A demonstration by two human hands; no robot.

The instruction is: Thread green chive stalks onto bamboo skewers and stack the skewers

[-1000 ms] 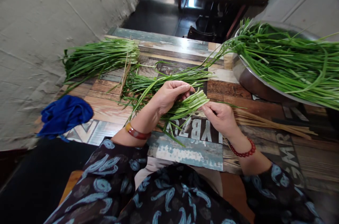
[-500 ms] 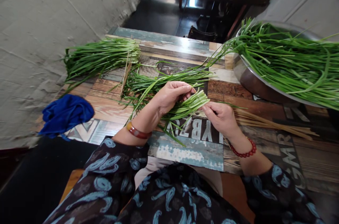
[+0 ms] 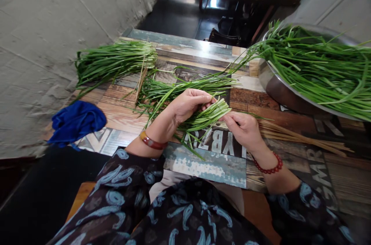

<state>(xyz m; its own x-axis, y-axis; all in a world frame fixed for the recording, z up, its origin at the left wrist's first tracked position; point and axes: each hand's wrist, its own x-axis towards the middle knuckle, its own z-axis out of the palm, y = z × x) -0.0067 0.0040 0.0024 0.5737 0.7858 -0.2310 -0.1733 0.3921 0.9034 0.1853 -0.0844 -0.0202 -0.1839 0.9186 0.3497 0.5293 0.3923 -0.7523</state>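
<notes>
My left hand (image 3: 193, 104) is closed around a small bunch of garlic chives (image 3: 213, 115), its thumb and fingertips pinched near the pale cut ends. The ends point right and the green leaves trail left and down over the table. My right hand (image 3: 242, 127) is closed in a pinch at the lower edge of those ends. It seems to grip a thin bamboo skewer, mostly hidden by the hand and stems. Loose chives (image 3: 165, 88) lie just beyond my left hand. More bamboo skewers (image 3: 301, 136) lie to the right of my right hand.
A big metal basin (image 3: 275, 86) heaped with chives (image 3: 324, 67) stands at the right. Bundled chives (image 3: 116, 59) lie at the far left, with a few skewers (image 3: 141, 80) beside them. A blue cloth (image 3: 78, 121) sits at the table's left edge by the wall.
The whole view has shifted slightly, so things on the table appear a little further right. Both hands keep their hold at the chive ends with hardly any movement.
</notes>
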